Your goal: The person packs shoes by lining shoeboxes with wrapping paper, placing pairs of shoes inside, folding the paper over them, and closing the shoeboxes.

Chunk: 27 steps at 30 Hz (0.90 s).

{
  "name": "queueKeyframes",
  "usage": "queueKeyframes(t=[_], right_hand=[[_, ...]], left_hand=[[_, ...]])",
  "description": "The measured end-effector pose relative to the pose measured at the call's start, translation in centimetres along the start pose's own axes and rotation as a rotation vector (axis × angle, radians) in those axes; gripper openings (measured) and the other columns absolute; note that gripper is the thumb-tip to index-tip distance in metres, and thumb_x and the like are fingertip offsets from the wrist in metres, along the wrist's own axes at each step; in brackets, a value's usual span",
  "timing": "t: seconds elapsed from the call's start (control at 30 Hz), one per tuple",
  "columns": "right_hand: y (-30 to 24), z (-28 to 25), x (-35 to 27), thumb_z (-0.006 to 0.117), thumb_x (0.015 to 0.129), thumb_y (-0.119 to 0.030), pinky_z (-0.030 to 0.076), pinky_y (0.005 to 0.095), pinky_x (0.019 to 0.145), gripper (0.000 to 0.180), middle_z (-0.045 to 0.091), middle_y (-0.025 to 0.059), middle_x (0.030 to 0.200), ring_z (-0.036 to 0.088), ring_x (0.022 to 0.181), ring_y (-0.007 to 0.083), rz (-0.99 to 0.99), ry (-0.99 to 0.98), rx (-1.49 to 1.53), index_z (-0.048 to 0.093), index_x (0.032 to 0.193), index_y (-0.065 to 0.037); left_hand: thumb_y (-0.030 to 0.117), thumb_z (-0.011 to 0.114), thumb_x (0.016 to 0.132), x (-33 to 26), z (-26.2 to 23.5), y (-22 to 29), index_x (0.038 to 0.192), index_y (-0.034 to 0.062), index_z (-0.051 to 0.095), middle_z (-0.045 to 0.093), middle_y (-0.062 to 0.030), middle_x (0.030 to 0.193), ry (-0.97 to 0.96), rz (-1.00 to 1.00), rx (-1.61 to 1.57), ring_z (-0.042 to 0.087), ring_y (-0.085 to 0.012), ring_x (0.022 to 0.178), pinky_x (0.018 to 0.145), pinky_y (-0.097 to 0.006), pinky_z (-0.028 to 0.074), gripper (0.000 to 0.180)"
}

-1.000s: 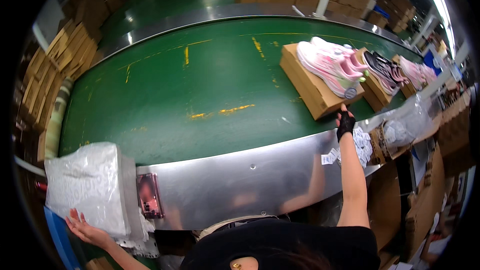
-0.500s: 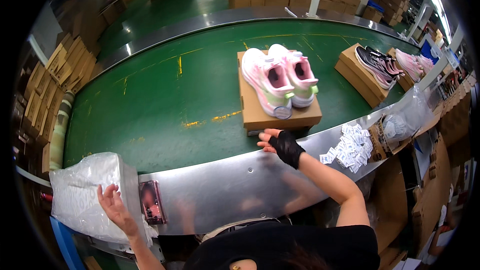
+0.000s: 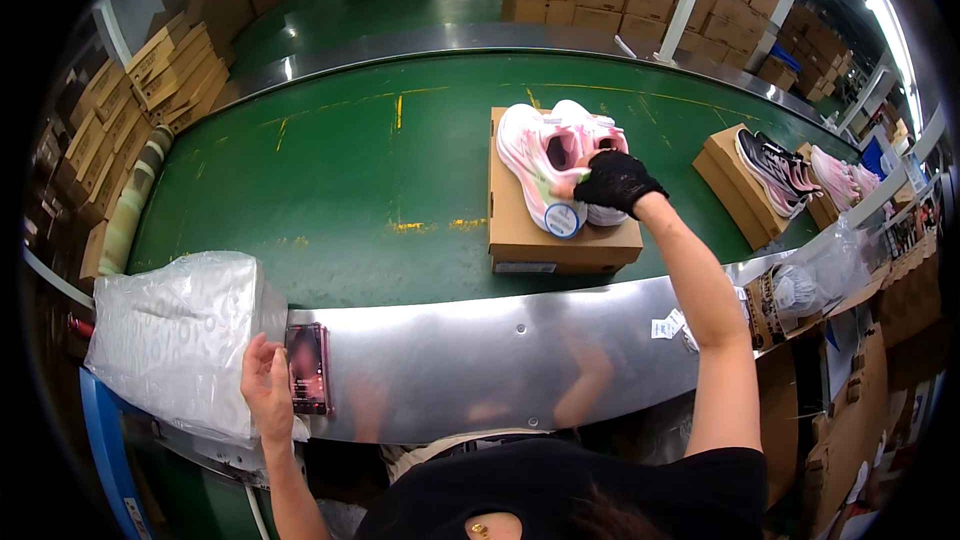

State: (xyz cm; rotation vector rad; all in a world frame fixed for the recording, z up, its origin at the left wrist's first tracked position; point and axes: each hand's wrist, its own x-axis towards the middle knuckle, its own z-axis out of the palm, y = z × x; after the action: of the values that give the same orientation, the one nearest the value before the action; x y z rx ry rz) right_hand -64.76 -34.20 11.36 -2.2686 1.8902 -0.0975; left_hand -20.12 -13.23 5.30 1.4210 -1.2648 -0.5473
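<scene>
A pair of white and pink sneakers [image 3: 530, 150] with pale green at the heel rests on a brown shoebox [image 3: 565, 258]. My right hand [image 3: 615, 183], in a black fingerless glove, closes over the heels from the right, the thumb against the nearer-left shoe. A round blue-and-white tag [image 3: 562, 220] hangs at that shoe's heel. Beside a phone [image 3: 307, 368] with a lit screen, my left hand [image 3: 268, 385] is raised, bare, its fingers loosely bent with nothing visible in them. Next to it stands a plastic-wrapped white stack of sheets [image 3: 180, 340].
Beneath the shoebox runs a green conveyor belt [image 3: 350, 200], edged by a metal ledge [image 3: 440, 360]. White sachets [image 3: 668, 325] lie partly behind my right arm. Farther right, black sneakers [image 3: 775, 175] sit on another box. Cartons are stacked at the left and back.
My right hand has moved from the box's front edge up onto the sneakers' heels. My left hand has shifted right toward the phone. The whole view has turned slightly.
</scene>
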Motion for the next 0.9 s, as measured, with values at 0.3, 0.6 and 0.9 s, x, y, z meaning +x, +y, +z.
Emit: queueKeyframes(t=[0.3, 0.6, 0.9], right_hand=[[-5.4, -5.3, -4.5, 0.066, 0.065, -0.05, 0.046, 0.0277, 0.064, 0.053, 0.062, 0.0128, 0.08, 0.058, 0.071, 0.0195, -0.212, -0.05, 0.615, 0.061, 0.089, -0.003], [-11.1, 6.7, -11.5, 0.063, 0.061, -0.037, 0.041, 0.0365, 0.054, 0.032, 0.051, 0.0142, 0.073, 0.052, 0.062, 0.0258, -1.206, 0.144, 0.167, 0.052, 0.061, -0.006], [-6.6, 10.8, -10.0, 0.067, 0.065, -0.025, 0.045, 0.0361, 0.07, 0.025, 0.057, 0.0122, 0.092, 0.055, 0.077, 0.0289, -0.803, -0.257, 0.802, 0.057, 0.078, -0.006]], left_hand=[[0.007, 0.055, 0.081, 0.6, 3.3, 1.3, 0.101, -0.0046, 0.053, 0.058, -0.0086, 0.085, -0.081, 0.013, 0.079, 0.055, -0.014, 0.077, 0.071, -0.025, 0.044, 0.024], [0.012, 0.055, 0.079, 4.7, 11.1, 5.9, 0.1, -0.0036, 0.055, 0.055, -0.0157, 0.102, -0.215, 0.425, 0.139, 0.054, -0.0256, 0.093, 0.081, -0.031, 0.041, 0.026], [0.04, 0.052, 0.08, 2.3, 16.6, 1.3, 0.067, -0.0018, 0.061, 0.055, -0.0197, 0.062, -0.739, 0.141, 0.406, 0.055, -0.034, 0.063, 0.058, -0.041, 0.041, 0.045]])
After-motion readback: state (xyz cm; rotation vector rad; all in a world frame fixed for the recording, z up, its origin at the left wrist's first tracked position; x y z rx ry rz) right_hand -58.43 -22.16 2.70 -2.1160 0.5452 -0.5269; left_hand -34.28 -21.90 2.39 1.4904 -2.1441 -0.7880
